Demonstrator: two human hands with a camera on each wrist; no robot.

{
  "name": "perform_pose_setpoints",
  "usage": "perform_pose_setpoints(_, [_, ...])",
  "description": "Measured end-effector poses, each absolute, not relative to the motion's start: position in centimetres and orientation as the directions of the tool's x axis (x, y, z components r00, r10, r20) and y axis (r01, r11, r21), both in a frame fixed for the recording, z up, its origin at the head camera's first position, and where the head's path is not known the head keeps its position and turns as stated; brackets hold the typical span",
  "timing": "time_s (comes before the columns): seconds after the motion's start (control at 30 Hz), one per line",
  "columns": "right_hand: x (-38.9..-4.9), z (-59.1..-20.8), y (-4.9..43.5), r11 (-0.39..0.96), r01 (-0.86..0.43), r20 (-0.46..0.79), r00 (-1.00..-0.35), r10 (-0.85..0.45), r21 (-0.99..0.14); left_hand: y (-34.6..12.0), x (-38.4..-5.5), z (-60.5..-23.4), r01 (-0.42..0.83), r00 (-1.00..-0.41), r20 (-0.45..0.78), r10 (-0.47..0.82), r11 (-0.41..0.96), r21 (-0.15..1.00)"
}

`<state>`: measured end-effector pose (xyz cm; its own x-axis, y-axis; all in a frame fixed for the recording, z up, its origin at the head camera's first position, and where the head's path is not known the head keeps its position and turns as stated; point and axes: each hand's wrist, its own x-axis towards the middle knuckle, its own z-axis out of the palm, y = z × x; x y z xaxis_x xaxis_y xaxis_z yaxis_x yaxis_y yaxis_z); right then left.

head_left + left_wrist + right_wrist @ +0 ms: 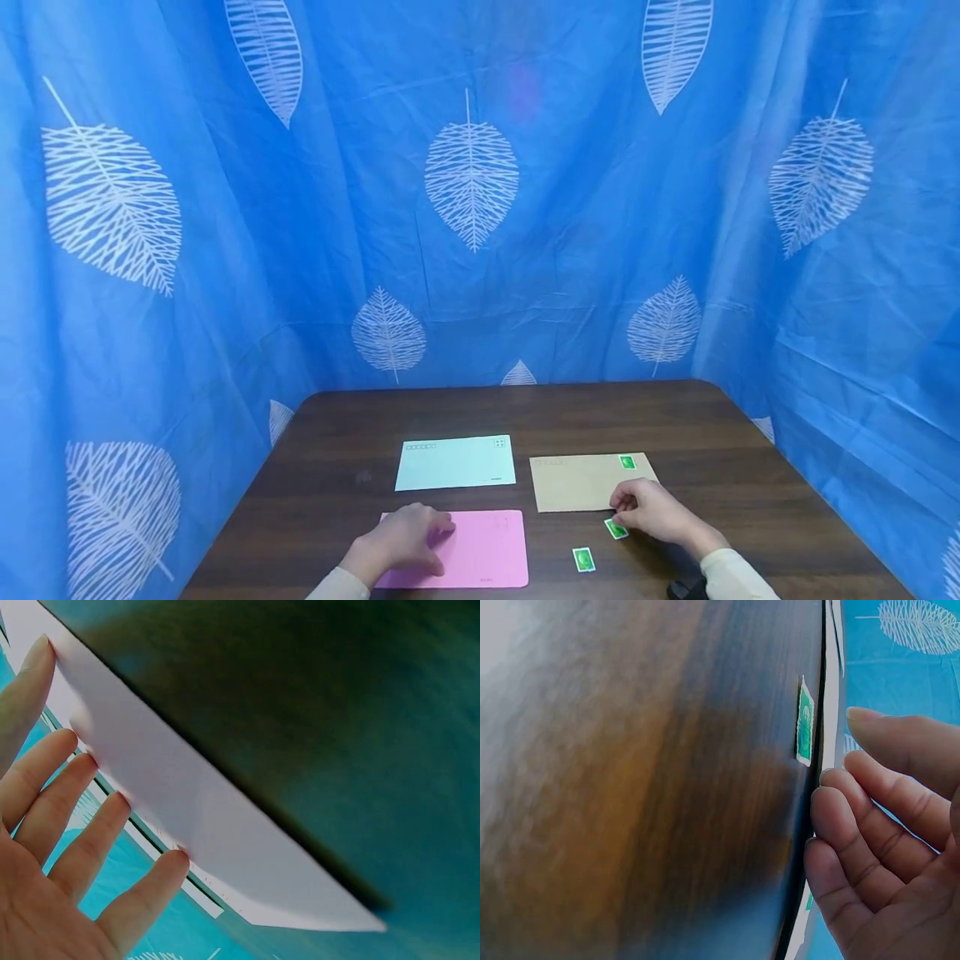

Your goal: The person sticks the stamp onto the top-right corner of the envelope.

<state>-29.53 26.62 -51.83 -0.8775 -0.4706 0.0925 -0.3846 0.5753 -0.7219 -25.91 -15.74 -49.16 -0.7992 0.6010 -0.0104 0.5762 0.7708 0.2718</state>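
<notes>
A pink envelope (pixel 487 550) lies near the front of the table, left of the middle. My left hand (pixel 405 542) rests over its left part, thumb and fingers spread, fingertips on the paper (pixel 165 780) in the left wrist view. My right hand (pixel 660 510) is low over the table, at the front edge of a brown envelope (pixel 573 483). Right beside its fingertips lies a green stamp (pixel 616 528), partly covered by the hand in the head view. The right wrist view shows its thumb and bent fingers (pixel 832 814) apart, with nothing between them.
Another green stamp (pixel 583 559) lies to the right of the pink envelope. One more stamp (pixel 627 462) sits in the brown envelope's upper right corner. Behind the pink envelope is a pale green envelope (pixel 455 463). A black object (pixel 686 590) shows beside the right sleeve.
</notes>
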Motion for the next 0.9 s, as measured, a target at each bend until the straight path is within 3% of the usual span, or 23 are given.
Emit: perform_pose_setpoints(0.9, [-29.52,-52.13,26.22,0.642,-0.417,0.101,-0.878,-0.469,-0.643,-15.40,-25.63,-49.23,0.529,-0.830,-0.006,0.558,0.791,0.308])
